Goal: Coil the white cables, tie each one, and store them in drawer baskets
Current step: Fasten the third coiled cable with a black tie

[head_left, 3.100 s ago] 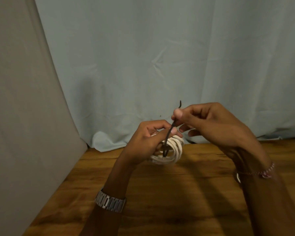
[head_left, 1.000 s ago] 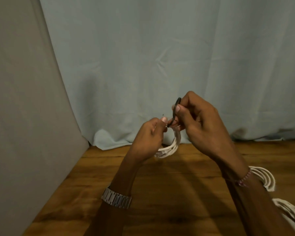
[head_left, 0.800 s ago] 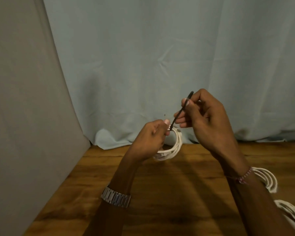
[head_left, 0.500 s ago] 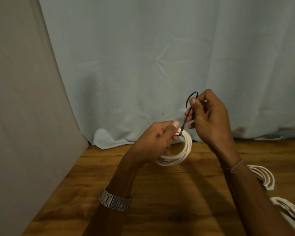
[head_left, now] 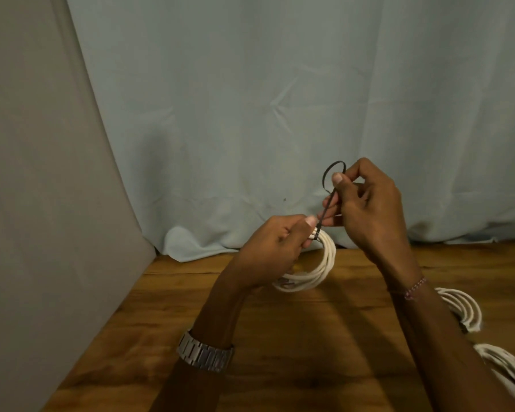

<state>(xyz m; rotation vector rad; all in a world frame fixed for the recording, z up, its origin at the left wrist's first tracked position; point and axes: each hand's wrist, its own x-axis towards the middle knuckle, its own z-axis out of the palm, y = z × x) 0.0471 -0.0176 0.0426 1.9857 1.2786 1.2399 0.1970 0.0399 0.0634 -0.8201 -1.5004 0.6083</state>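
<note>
Tying step in hand: the left hand (head_left: pixel 272 248) grips the coiled white cable (head_left: pixel 315 269), held in the air just above the wooden table (head_left: pixel 309 337), thumb pressed at the black tie (head_left: pixel 327 200) where it cinches the coil's top. The right hand (head_left: pixel 369 209), up and right of the coil, pinches the tie's free tail, which curls into a loop above the fingers. Judged next: pull the tail snug, then stow; two more coils (head_left: pixel 461 307) lie right of the held coil, no drawer basket in view.
</note>
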